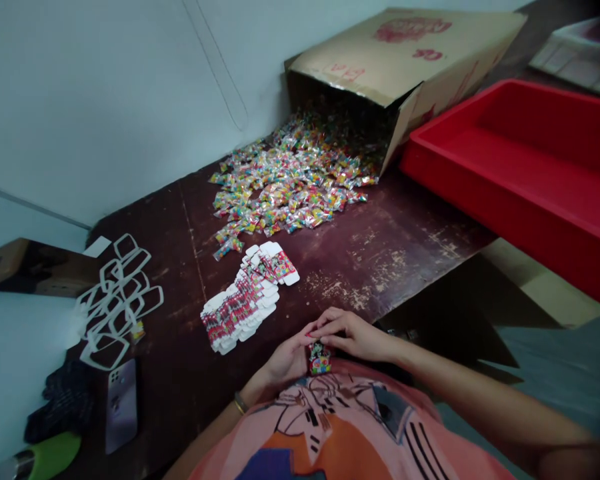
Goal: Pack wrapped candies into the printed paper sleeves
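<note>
A small printed candy box [320, 358], red and black with colourful spots, is held close to my shirt at the table's near edge. My left hand [289, 358] is closed around its left side. The fingers of my right hand [353, 335] press together at the top end of the same box. Just beyond my hands lies an overlapping row of flat printed cartons [245, 303] with white flaps. Farther back spreads a heap of small clear packets of colourful candy [285, 183].
A cardboard box [405, 47] lies tipped with packets spilling from its mouth. On the right, a red tray [485, 173] overhangs the table edge. At left are white loop-shaped bands [107, 347], a phone [121, 405], dark cloth [63, 400] and a brown box [40, 267].
</note>
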`<move>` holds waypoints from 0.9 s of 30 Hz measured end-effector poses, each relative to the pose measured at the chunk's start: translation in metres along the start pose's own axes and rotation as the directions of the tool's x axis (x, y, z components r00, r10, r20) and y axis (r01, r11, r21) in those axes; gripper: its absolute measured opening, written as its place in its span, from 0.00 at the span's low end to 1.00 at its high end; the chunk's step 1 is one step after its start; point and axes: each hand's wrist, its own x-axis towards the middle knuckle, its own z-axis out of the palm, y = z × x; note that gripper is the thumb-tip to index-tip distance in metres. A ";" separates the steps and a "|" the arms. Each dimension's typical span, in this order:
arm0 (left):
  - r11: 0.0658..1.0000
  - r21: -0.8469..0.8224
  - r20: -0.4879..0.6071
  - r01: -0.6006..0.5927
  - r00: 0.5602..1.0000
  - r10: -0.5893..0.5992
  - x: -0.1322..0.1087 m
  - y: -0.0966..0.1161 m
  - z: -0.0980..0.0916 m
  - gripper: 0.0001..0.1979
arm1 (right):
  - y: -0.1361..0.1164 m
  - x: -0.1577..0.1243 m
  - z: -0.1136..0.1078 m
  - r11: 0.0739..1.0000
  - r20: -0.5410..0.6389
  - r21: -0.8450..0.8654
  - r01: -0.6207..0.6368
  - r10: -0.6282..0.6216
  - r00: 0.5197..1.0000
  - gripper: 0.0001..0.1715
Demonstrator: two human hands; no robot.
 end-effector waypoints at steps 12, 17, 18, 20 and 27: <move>0.558 0.822 -0.126 0.114 0.992 -0.018 -0.041 0.060 -0.026 0.21 | 0.129 0.127 -0.180 0.693 -0.620 -0.563 -0.449 0.005 0.785 0.25; 0.664 0.748 -0.123 0.019 0.986 0.111 -0.042 0.067 -0.023 0.17 | 0.120 0.116 -0.135 0.669 -0.578 -0.631 -0.392 -0.068 0.813 0.15; 0.726 0.687 -0.143 -0.025 0.975 0.170 -0.039 0.067 -0.022 0.19 | 0.114 0.107 -0.119 0.669 -0.561 -0.642 -0.374 -0.078 0.824 0.15; 0.815 0.574 -0.174 -0.082 0.960 0.219 -0.029 0.066 -0.021 0.21 | 0.098 0.080 -0.080 0.675 -0.515 -0.661 -0.327 -0.092 0.852 0.15; 0.878 0.438 -0.139 -0.195 0.950 0.280 0.007 0.047 -0.024 0.20 | 0.032 -0.041 0.039 0.830 -0.192 -0.554 -0.057 -0.061 0.979 0.26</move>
